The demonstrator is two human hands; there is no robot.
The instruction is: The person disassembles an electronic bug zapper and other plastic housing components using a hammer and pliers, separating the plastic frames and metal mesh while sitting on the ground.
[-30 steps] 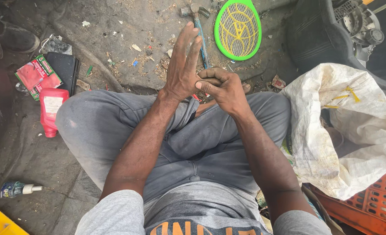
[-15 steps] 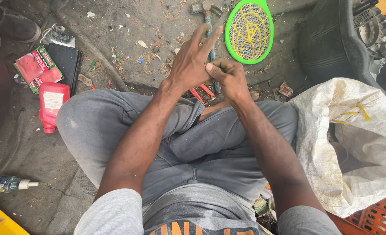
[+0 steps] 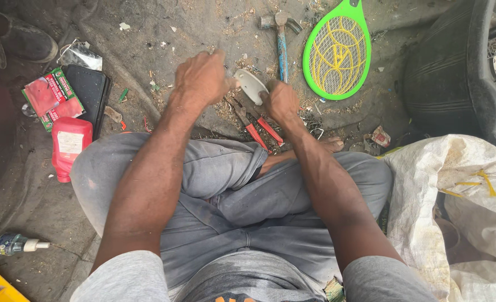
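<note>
I sit cross-legged on a dirty floor. My left hand [image 3: 202,78] and my right hand [image 3: 280,102] both grip a small pale oval piece [image 3: 252,85] held between them above the ground. Red-handled pliers [image 3: 257,126] lie on the floor just beneath my hands, in front of my knees. A blue-handled hammer [image 3: 281,45] lies beyond my hands, next to a green mesh racket-shaped swatter [image 3: 338,53].
A white woven sack [image 3: 455,207] sits at my right, a black tyre [image 3: 455,72] behind it. At my left lie a red bottle [image 3: 68,151], a red packet [image 3: 51,98], a black case [image 3: 91,92], and a small bottle [image 3: 15,244]. A shoe [image 3: 24,39] is far left.
My hands dropped from a raised, palms-together pose down toward the floor. They now hold the pale oval piece over the pliers. The camera has tilted nearer.
</note>
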